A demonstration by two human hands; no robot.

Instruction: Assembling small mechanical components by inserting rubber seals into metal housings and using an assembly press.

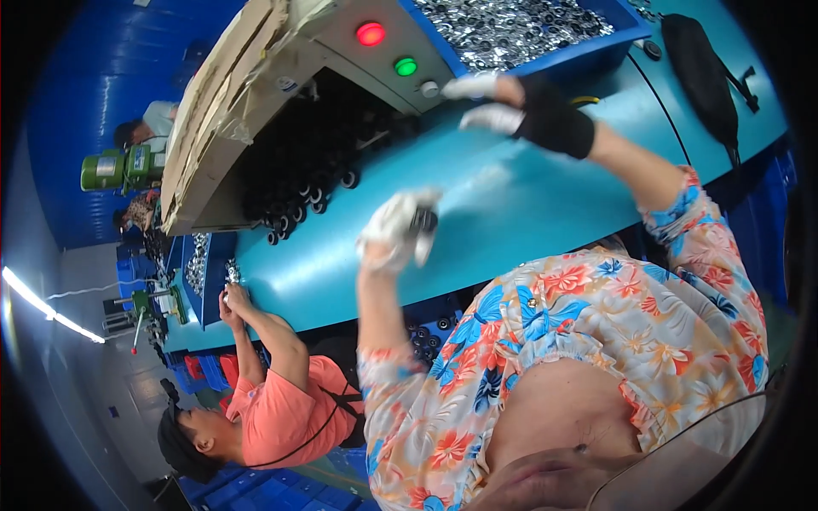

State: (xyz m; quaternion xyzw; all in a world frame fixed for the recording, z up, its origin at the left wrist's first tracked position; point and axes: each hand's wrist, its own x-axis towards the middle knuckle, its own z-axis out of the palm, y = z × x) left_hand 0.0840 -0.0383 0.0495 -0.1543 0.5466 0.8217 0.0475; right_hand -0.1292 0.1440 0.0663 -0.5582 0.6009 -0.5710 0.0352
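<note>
My left hand (390,230), in a white glove, is over the teal table (511,204) and closed around a small black wheel-like part (423,221). Farther off to the right, my right hand (541,111) wears a black fingerless glove with white coverings on the fingers. Its fingers stretch leftward and stand apart, with nothing visible between them; motion blurs them a little. Just beyond that hand is a blue bin (588,64) heaped with shiny metal parts (520,34). Many black wheel-like parts (298,207) lie at the dark opening of a beige machine housing (341,38).
The housing carries a red light (371,34), a green light (406,66) and a knob (429,88). A black pouch (700,77) lies at the far right. To the left a person in a coral shirt (294,413) works by another blue bin (213,277). Green machines (123,170) stand beyond.
</note>
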